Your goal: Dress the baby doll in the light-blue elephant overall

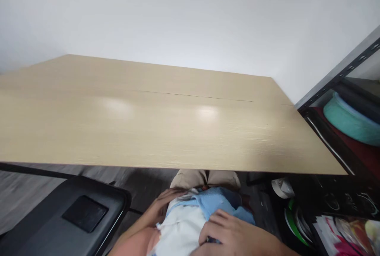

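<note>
Both hands are low in the frame, below the table's front edge, over my lap. My left hand [169, 199] lies flat with fingers stretched along the side of a bunched white and light-blue cloth [218, 200]. On the other side, my right hand [224, 228] rests on the cloth with its fingers curled. A small dark thing [212, 240] shows between its thumb and fingers, too little of it visible to name. The light wood tabletop [166, 129] is in front of me, and neither hand touches it.
A black chair [74, 212] stands at the lower left with a dark phone-like slab [85, 213] on it. On the right, a metal rack [335, 78] holds a teal rounded item [352, 121]. Below are a green-rimmed round thing [292, 224] and colourful packets [344, 236]. A white wall is behind.
</note>
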`<state>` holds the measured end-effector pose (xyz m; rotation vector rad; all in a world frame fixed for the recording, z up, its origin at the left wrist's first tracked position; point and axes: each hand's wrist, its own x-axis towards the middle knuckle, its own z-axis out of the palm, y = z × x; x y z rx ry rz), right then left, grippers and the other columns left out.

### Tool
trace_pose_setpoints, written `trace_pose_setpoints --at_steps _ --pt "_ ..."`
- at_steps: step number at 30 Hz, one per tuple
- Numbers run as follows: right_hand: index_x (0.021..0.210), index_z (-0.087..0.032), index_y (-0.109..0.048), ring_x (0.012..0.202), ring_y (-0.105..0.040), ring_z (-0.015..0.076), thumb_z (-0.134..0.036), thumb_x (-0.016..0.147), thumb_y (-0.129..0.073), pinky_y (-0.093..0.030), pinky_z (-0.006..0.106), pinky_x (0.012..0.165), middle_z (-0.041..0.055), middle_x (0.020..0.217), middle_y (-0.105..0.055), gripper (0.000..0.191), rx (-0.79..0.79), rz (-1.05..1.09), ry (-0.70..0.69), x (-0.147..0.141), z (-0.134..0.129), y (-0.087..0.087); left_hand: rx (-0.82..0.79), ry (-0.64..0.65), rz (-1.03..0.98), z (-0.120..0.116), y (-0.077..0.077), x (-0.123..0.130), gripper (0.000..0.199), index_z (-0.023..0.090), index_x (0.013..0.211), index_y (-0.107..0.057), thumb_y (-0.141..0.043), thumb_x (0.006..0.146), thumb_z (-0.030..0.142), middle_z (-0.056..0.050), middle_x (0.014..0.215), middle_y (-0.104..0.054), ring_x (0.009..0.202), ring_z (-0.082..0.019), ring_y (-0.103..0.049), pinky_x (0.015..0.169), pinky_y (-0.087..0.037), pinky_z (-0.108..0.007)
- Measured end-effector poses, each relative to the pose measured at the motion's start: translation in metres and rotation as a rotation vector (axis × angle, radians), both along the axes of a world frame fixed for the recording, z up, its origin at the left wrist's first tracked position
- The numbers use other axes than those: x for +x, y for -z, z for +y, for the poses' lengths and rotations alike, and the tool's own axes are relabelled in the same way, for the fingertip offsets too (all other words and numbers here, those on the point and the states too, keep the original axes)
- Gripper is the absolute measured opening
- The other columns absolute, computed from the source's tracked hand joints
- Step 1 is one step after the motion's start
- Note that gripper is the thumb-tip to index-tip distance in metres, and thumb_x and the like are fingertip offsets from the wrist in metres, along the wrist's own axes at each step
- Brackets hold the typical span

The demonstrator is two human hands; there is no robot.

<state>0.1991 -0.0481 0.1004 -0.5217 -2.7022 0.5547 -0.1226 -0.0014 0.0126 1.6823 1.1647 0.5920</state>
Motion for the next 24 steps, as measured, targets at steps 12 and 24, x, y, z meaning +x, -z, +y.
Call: trace_pose_setpoints --at_steps 12,24 --pt "0.097 -0.028 -0.077 0.073 -0.065 0.0143 -0.031 0.115 -0.071 -0.055 0.031 0.085 -0.0069 0.081 -0.073 0.019 0.034 0.134 -0.039 -0.01 0.003 -0.001 0.03 0.393 0.06 -0.061 -0.108 0.013 0.058 0.038 0.149 -0.07 -0.091 0.097 0.053 -0.01 0.164 -0.068 0.146 -0.034 -0.066 0.125 -0.057 -0.046" --pt "0.078 -0.027 -0.06 0.066 -0.06 0.0132 -0.021 0.116 -0.062 -0.058 0.035 0.098 -0.0079 0.067 -0.062 0.038 0.026 0.218 0.059 0.054 -0.034 0.018 -0.199 0.275 -0.115 -0.041 -0.087 0.003 0.043 0.03 0.129 -0.077 -0.071 0.087 0.023 -0.009 0.153 -0.07 0.143 -0.038 -0.061 0.127 -0.046 -0.05"
